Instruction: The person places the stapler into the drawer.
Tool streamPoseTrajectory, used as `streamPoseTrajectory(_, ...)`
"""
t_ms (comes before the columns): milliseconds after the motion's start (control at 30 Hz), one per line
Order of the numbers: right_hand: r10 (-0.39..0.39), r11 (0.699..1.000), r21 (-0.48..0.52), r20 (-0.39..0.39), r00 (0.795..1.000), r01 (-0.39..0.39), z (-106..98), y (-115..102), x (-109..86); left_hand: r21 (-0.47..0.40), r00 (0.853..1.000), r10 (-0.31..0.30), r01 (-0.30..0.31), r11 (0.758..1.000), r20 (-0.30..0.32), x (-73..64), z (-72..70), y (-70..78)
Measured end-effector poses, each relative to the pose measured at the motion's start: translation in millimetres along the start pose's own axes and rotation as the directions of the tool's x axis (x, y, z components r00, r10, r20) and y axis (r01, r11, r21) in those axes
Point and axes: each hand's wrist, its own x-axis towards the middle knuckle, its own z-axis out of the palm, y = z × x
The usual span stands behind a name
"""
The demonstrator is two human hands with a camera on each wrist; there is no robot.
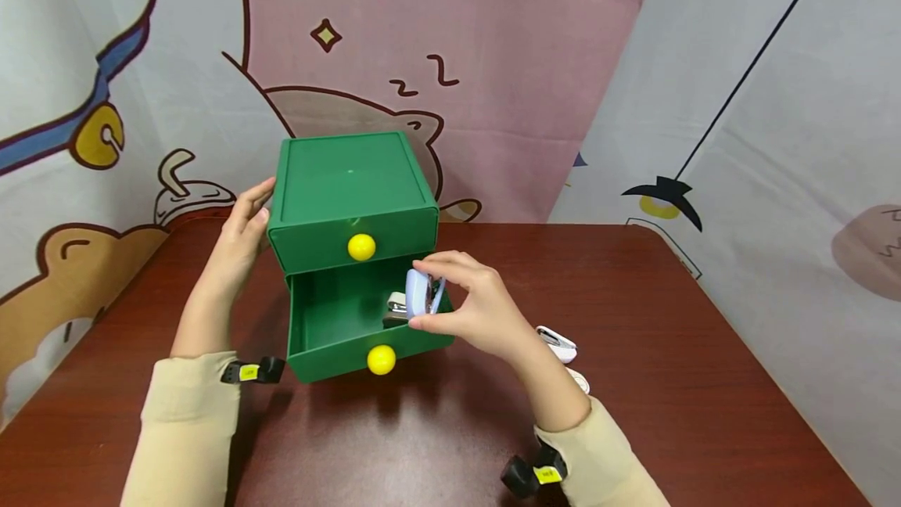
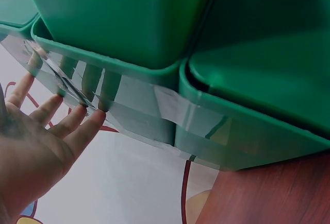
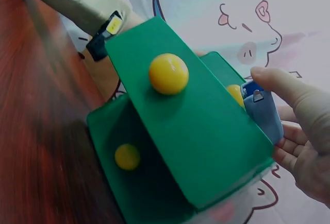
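A green drawer cabinet (image 1: 352,174) with yellow knobs stands on the table, its middle drawer (image 1: 331,366) pulled out. My right hand (image 1: 486,303) pinches a light purple mini stapler (image 1: 418,293) between thumb and fingers, over the right side of that drawer. Inside the drawer lies another stapler (image 1: 396,310), white and dark, partly covered by the purple one. On the cabinet's left side rest the fingertips of my left hand (image 1: 242,245); the left wrist view shows its fingers (image 2: 85,128) spread and nearly straight against clear tape on that side.
A white stapler (image 1: 558,343) and a white rounded item (image 1: 579,380) lie on the brown table (image 1: 676,382) beside my right forearm, which partly hides them. In the right wrist view the bottom drawer's yellow knob (image 3: 127,157) shows. A cartoon-print curtain (image 1: 493,61) hangs behind.
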Motion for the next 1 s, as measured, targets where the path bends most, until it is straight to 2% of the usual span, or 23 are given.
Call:
streamPoseTrajectory(233,0.025,0.999,-0.028,-0.008,1.0,-0.025,20,-6,12.8,-0.003,1.0,-0.007,0.006,1.0,-0.002,0.5,0.1,0.6)
streamPoseTrajectory(367,0.04,0.997,-0.066,0.023,0.999,-0.038,28,-6,19.0,0.007,1.0,-0.012,0.013,1.0,-0.005,0.2,-0.4,1.1)
streamPoseTrajectory(567,0.112,0.989,-0.104,0.078,0.991,-0.104,30,-7,28.0,0.02,1.0,-0.022,0.022,1.0,-0.006,0.0,-1.0,1.7)
streamPoseTrajectory(700,0.161,0.981,-0.133,0.162,0.974,-0.14,29,-7,33.9,0.012,1.0,-0.022,0.022,1.0,-0.004,0.7,-0.3,1.3)
streamPoseTrajectory(833,0.17,0.978,-0.165,0.253,0.952,-0.131,30,-4,42.3,0.006,1.0,-0.011,0.011,1.0,-0.013,1.2,0.4,0.6)
streamPoseTrajectory(1000,0.199,0.97,-0.203,0.359,0.912,-0.132,33,2,54.2,0.007,1.0,-0.005,0.005,1.0,-0.009,1.2,-0.2,0.2)
